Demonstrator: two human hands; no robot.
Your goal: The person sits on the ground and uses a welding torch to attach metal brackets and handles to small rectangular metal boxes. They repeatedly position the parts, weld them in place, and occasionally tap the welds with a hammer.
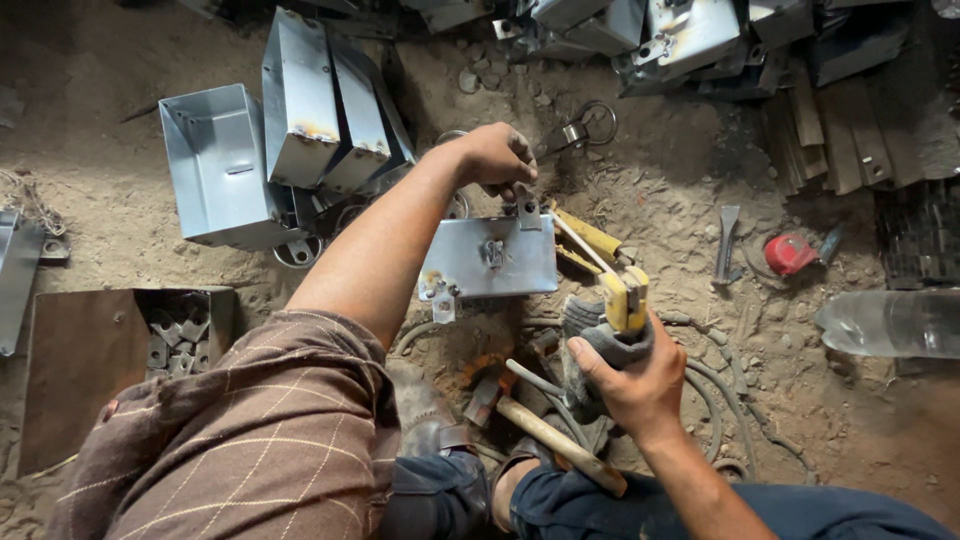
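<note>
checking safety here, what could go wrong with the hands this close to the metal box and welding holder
The bare left hand steadies a small bracket on the shiny sheet-metal box, close to where the rod from the yellow welding holder points; it might get burned or nicked by an edge. The right hand grips that holder only through a grey rag, which could slip.

Left of my red tape measure (pixel 790 254) lies a flat metal tool (pixel 727 240). A clear plastic bottle (pixel 890 322) rests just below-right of it. Far left of it, an open metal box (pixel 215 165) and a tray of small brackets (pixel 176 335).
</note>
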